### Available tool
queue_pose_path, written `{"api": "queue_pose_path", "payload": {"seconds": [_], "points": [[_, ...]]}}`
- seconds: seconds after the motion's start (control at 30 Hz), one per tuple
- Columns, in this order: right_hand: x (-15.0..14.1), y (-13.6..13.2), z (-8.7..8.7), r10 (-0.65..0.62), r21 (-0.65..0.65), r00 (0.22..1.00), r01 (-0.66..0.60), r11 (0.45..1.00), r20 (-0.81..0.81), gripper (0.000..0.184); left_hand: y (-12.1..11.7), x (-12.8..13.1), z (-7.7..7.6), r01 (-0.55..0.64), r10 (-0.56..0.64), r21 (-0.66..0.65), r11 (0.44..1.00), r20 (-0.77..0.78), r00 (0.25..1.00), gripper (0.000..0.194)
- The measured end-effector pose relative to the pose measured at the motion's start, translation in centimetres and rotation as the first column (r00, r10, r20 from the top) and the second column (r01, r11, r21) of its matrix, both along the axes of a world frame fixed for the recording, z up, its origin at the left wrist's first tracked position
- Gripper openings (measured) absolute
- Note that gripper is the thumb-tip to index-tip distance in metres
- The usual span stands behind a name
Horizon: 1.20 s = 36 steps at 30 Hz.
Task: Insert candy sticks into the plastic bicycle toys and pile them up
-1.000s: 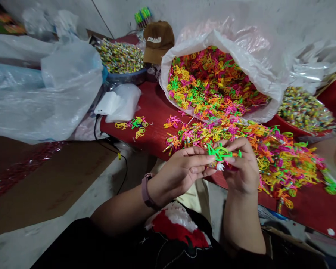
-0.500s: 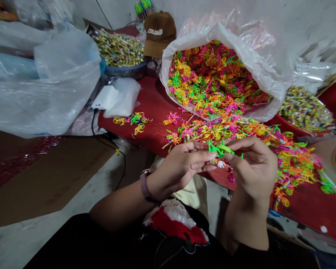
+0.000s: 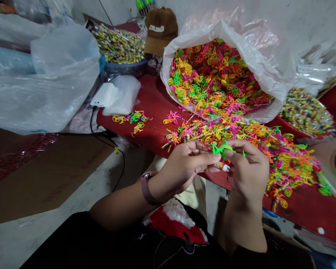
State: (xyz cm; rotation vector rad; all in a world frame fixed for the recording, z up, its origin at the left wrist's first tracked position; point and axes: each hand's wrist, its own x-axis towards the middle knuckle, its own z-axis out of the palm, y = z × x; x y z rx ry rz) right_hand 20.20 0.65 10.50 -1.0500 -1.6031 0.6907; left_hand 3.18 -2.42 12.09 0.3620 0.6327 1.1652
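My left hand [image 3: 184,168] and my right hand [image 3: 248,170] meet in front of me, both pinched on a small green plastic bicycle [image 3: 220,148]. A little patterned stick with a white tip [image 3: 221,166] shows between the fingers just below it. A watch band [image 3: 145,188] circles my left wrist. Right behind the hands a heap of neon plastic bicycles [image 3: 280,153] covers the red table [image 3: 154,108]. Further back a big clear plastic bag [image 3: 257,48] lies open, full of the same bicycles [image 3: 212,74].
A few loose bicycles [image 3: 131,120] lie on the table's left part beside a white device with a black cable [image 3: 102,98]. Basins of wrapped sticks stand at the back left [image 3: 120,46] and at the right [image 3: 305,108]. A brown cap [image 3: 160,30] sits behind. Large plastic bags [image 3: 44,78] fill the left.
My right hand's fingers have curled in closer round the green bicycle, and both hands have drawn slightly together. The view has shifted a little.
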Motion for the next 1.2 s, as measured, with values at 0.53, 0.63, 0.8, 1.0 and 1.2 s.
{"api": "queue_pose_path", "payload": {"seconds": [0.53, 0.63, 0.8, 1.0, 1.2], "points": [[-0.3, -0.4, 1.0, 0.012, -0.223, 0.967, -0.071, 0.972, -0.256, 0.021, -0.3, 0.0, -0.4, -0.018, 0.018, 0.001, 1.0, 0.022, 1.0, 0.039], [0.3, 0.1, 1.4, 0.098, -0.289, 0.946, -0.191, 0.938, -0.309, 0.016, -0.3, -0.3, 0.0, 0.007, -0.007, -0.006, 1.0, 0.016, 1.0, 0.04], [1.0, 0.4, 1.7, 0.253, -0.25, 0.925, -0.326, 0.912, -0.283, 0.031, -0.1, -0.9, 0.6, 0.064, -0.064, -0.019, 0.998, 0.025, 0.998, 0.041], [1.8, 0.0, 1.3, 0.188, -0.244, 0.972, -0.218, 0.945, -0.143, 0.021, 0.3, -1.2, -0.2, 0.028, -0.027, 0.011, 1.0, -0.047, 0.999, 0.034], [1.3, 0.3, 0.3, -0.094, -0.126, 0.972, 0.068, 0.99, -0.214, 0.014, 0.6, -1.4, -1.7, -0.03, 0.04, 0.08, 0.996, -0.116, 0.993, 0.031]]}}
